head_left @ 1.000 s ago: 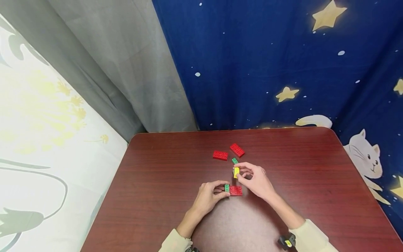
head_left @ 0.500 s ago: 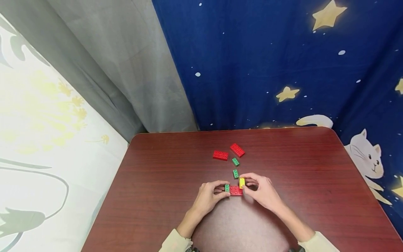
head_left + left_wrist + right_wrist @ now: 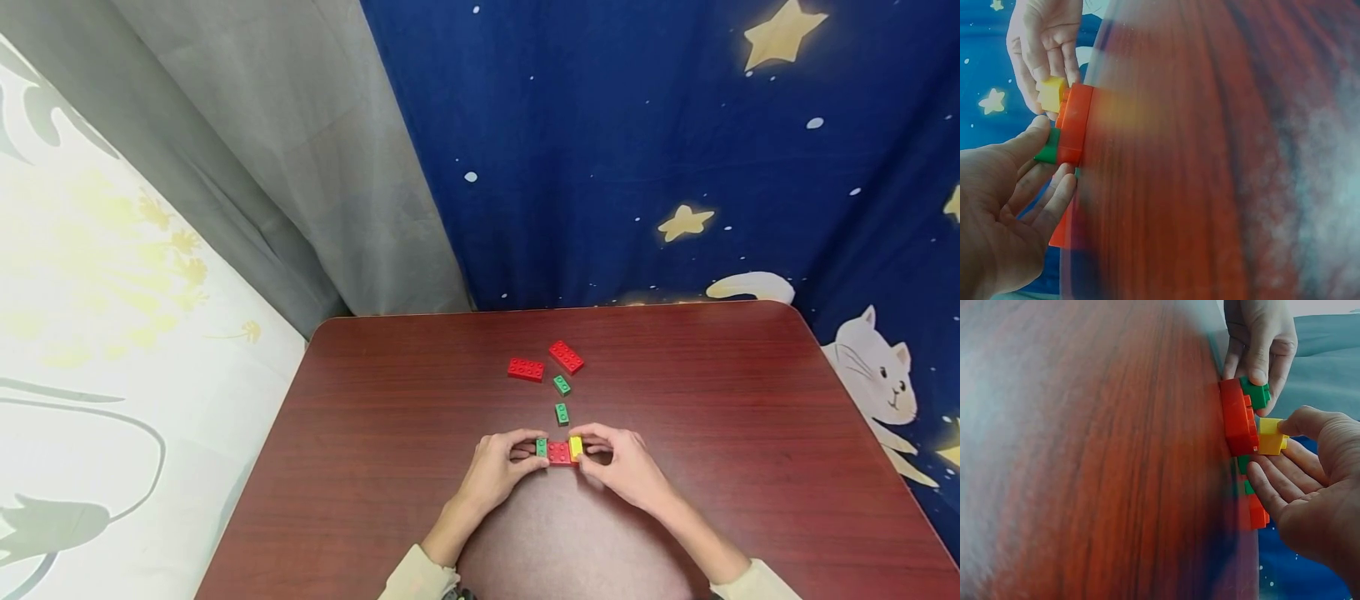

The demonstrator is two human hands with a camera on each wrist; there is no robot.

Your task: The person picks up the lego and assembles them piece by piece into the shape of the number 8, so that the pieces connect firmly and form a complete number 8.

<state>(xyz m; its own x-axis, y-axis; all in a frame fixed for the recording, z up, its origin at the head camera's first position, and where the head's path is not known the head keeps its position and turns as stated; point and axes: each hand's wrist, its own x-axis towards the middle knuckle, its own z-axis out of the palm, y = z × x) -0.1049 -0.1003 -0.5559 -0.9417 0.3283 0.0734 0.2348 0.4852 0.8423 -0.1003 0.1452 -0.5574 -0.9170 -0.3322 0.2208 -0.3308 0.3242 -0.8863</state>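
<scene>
Yellow brick pinched in the right hand, thumb on the near end, fingertips on the far end; it stands at the right end of a larger red brick, over the studs. From the wrist views, cannot tell whether it is pressed fully home. Left hand grips a green brick set on the left end of the same red brick, thumb near side, fingers far side. Bare red studs show between the two hands. Red brick lies flat, studs up, its long side running from one hand toward the other.

Just ahead of the hands, roughly midway: a small loose green brick, studs up. Slightly farther ahead, a second small green one, turned a little askew. Beyond these, two loose red bricks: one ahead and toward the left hand's side, the other ahead of the gap between the hands and set at a slant. These two lie near each other, apart.

Everything rests on a reddish-brown wood-grain tabletop. Pale cuffs behind both hands. Past the far edge, a grey curtain toward the left hand's side; straight ahead and rightward, a blue star-printed curtain, a white cat figure off beyond the right hand.
</scene>
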